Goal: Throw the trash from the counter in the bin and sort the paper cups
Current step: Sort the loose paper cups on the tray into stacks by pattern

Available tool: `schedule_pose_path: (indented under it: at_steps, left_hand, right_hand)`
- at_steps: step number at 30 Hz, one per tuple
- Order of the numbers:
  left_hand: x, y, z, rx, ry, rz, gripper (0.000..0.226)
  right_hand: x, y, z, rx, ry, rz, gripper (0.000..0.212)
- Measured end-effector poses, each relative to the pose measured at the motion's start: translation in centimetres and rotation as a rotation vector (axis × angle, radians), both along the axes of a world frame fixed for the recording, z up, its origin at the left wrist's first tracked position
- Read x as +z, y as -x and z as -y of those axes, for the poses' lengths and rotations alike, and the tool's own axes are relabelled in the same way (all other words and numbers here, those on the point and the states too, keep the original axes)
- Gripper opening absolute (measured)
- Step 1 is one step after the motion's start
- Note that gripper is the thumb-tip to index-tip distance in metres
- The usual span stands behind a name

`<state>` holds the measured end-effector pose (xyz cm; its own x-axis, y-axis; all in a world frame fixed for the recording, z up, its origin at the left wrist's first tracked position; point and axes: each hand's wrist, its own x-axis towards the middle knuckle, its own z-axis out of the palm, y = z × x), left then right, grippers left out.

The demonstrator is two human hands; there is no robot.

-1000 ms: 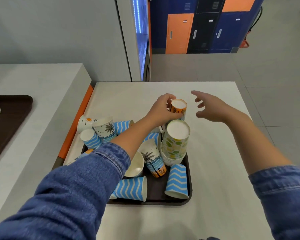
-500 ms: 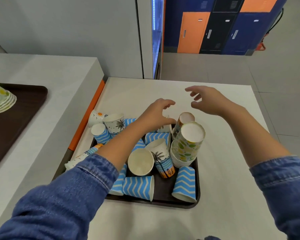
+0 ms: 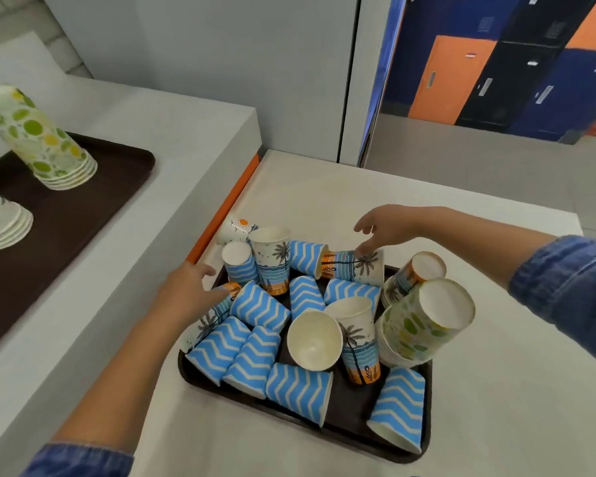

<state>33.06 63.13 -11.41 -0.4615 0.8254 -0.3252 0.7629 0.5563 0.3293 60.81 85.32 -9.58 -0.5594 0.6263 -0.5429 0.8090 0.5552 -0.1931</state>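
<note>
change: both hands have left the orange cup; view swung left.
side tray point(image 3: 124, 173): sorted stacks, citrus stack point(image 3: 38, 139) tilted.
left hand point(image 3: 190, 290): fingers spread, touching a fallen palm cup point(image 3: 214, 315), nothing gripped.
near tray point(image 3: 424, 438): jumbled waxy paper cones, zigzag cups point(image 3: 258, 304) lying.
right hand point(image 3: 389, 225): open, fingertips on a toppled palm-print cup point(image 3: 355, 265).

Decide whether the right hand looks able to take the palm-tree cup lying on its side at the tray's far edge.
Probably yes. The right hand is open directly above the palm-tree cup, fingertips about touching it, and nothing lies on top of it; only a blue zigzag cup abuts one end.
</note>
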Motion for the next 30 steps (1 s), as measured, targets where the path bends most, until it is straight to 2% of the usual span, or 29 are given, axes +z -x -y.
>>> schedule_pose_path:
  at_steps: [6,11,17,21,25,28,30]
  left_hand:
    - [-1.7,1.2,-0.9,-0.130,0.301,-0.053,0.079]
    - [-2.3,1.6,-1.6,-0.150,0.402,-0.011,0.089]
    - [-2.0,1.2,-2.5,-0.158,0.475,-0.002,0.087]
    - [-0.9,0.7,-2.8,-0.173,0.509,-0.106,0.082]
    - [1.3,-0.2,-2.7,-0.187,0.534,-0.261,0.065]
    - [3.3,-1.2,-2.3,-0.176,0.486,-0.362,0.055]
    - [4.9,-2.0,-2.1,-0.151,0.425,-0.388,0.056]
  right_hand:
    - [-2.6,1.0,-0.9,0.038,0.123,0.130,0.082]
    - [-3.8,1.9,-0.6,0.124,0.150,0.198,0.088]
    - [-3.3,2.0,-0.8,0.183,0.166,0.171,0.083]
    - [-1.5,1.4,-1.2,0.211,0.124,0.161,0.087]
    - [2.0,-0.1,-1.1,0.155,-0.006,0.002,0.077]
    - [4.6,-2.5,0.2,0.002,-0.043,-0.312,0.070]
    - [5.9,-4.7,1.7,-0.146,-0.007,-0.571,0.067]
